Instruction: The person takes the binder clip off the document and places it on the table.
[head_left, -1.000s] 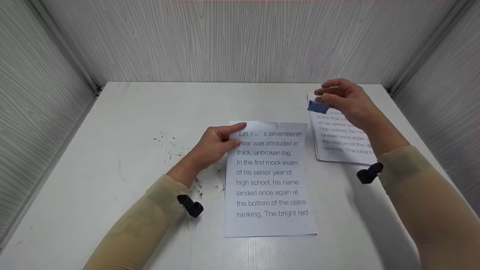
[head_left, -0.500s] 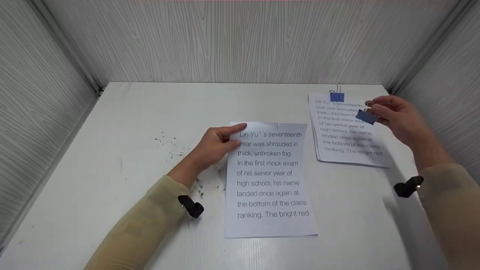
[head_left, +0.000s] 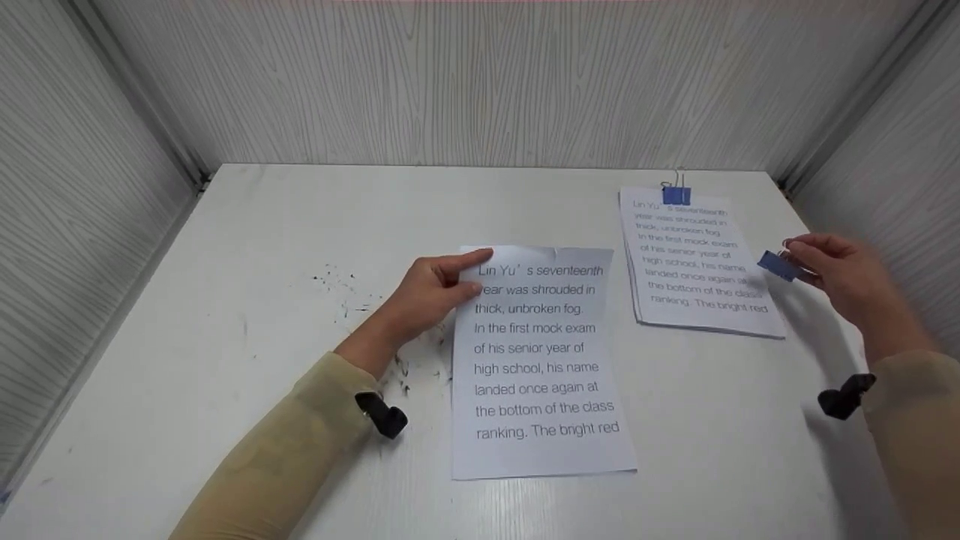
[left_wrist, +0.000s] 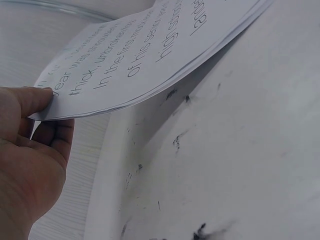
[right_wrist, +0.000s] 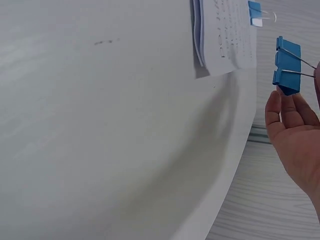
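My left hand [head_left: 427,296] pinches the upper left edge of a stack of printed sheets [head_left: 536,360], thumb on top and fingers beneath. In the left wrist view the sheets [left_wrist: 135,65] bow upward, with their held edge raised off the table. At the right, my right hand [head_left: 844,285] holds a blue binder clip [head_left: 778,266] by its wire handles, above the table. The right wrist view shows this binder clip [right_wrist: 288,65] with its wire handles between thumb and fingers and no paper in it.
A second stack of printed sheets [head_left: 694,262] lies at the back right, with another blue binder clip [head_left: 676,196] on its top edge. Dark smudges [head_left: 337,285] mark the white table left of the held sheets. Grained panels [head_left: 480,82] enclose the table.
My right hand has moved right and toward me with the binder clip, away from the second stack, uncovering the clip on that stack. The left hand and its sheets have stayed almost still.
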